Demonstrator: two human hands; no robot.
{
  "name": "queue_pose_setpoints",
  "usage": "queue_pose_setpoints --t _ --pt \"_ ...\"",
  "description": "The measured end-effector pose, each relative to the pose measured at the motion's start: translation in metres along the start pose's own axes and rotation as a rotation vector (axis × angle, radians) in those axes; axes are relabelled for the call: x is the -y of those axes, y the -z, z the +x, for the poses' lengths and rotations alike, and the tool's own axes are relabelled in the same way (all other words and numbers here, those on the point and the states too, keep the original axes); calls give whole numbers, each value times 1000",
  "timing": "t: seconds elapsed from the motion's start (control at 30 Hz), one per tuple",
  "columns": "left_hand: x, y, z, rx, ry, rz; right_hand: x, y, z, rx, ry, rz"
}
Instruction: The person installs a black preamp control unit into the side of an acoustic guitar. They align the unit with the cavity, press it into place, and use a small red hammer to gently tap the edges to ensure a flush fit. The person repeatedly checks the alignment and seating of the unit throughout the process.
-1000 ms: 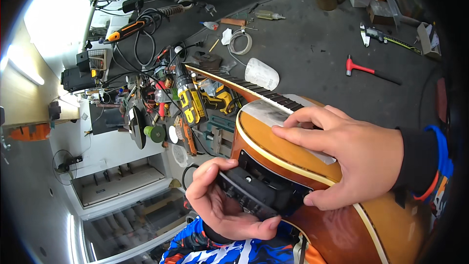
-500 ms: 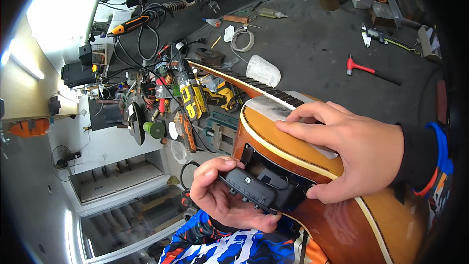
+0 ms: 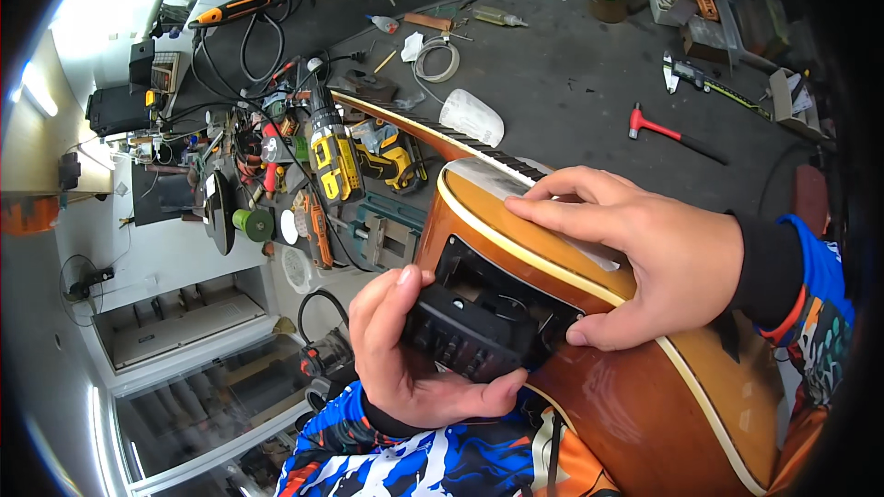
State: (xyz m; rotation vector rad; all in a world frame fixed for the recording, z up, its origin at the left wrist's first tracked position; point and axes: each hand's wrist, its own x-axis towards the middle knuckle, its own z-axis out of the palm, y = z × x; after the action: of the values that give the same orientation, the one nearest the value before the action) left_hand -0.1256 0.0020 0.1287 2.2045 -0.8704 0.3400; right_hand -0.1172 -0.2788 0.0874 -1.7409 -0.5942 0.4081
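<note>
An acoustic guitar with a glossy brown side and amber top lies tilted in front of me, its neck pointing to the far left. A rectangular opening in a black frame is set in its side. Just outside that opening, my left hand grips a black preamp panel with a row of small sliders, thumb below and fingers at its left end. My right hand rests spread on the guitar, fingers on the top and thumb by the frame's right corner. The thumb's underside is hidden.
On the dark bench lie a yellow drill, a red-headed hammer, calipers and a white cup. A soldering iron with looped cable sits far left. A vise stands beside the guitar body.
My left hand has turned the preamp panel so its slider face shows more. The whole view has shifted, and my right hand keeps its place on the guitar.
</note>
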Motion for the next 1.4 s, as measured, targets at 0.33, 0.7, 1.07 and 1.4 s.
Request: queue_pose_setpoints --t 0.33,0.7,1.07,1.4 --pt "-2 1 4 31 7 -24 -1 1 2 26 -5 -25" --pt "-8 2 16 129 50 28 1 -1 1 -1 -3 -7" --pt "-7 6 15 185 50 112 0 -3 2 -24 22 8" --pt "-2 4 7 104 -78 207 -3 -6 1 -52 38 -32"
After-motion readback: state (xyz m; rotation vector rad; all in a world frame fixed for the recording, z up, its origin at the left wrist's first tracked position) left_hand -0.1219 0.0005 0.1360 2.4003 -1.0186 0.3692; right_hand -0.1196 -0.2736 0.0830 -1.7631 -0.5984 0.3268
